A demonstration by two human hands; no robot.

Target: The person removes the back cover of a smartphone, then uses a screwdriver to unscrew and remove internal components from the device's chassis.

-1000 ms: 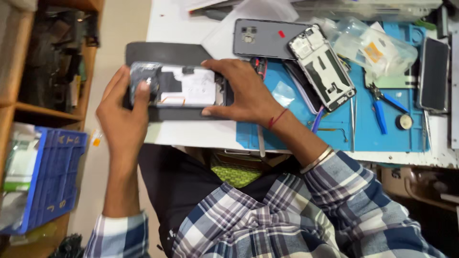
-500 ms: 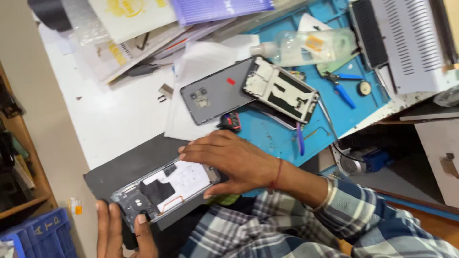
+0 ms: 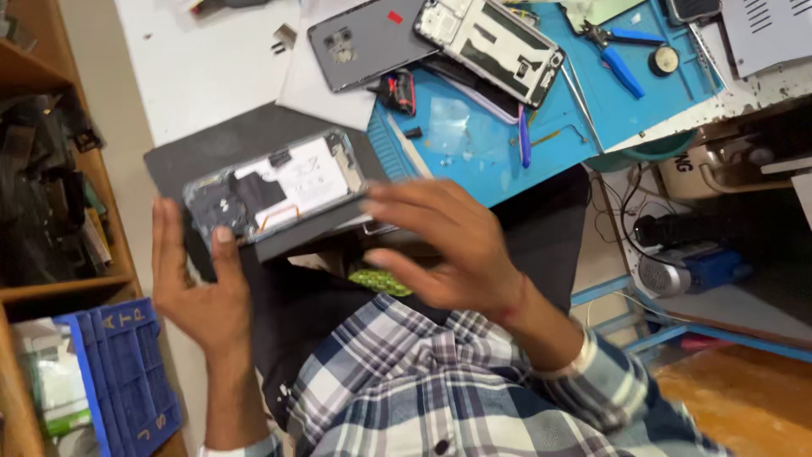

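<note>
An opened phone (image 3: 279, 186) with its back off, showing a white battery and dark boards, lies on a dark grey pad (image 3: 203, 148) at the white table's near edge. My left hand (image 3: 199, 292) grips the phone's left end, thumb on top and fingers behind the pad's edge. My right hand (image 3: 448, 245) hovers just right of the phone's other end, blurred, with its fingers spread and nothing in them.
On the blue work mat (image 3: 482, 127) lie a stripped phone frame (image 3: 491, 42), blue-handled pliers (image 3: 617, 59) and a round tin (image 3: 664, 59). A grey back cover (image 3: 364, 38) rests on white paper. A wooden shelf (image 3: 51, 169) and blue crate (image 3: 127, 381) stand at the left.
My right hand has come off the phone and spread its fingers. The view has swung, and my left hand keeps hold of the phone's left end.
</note>
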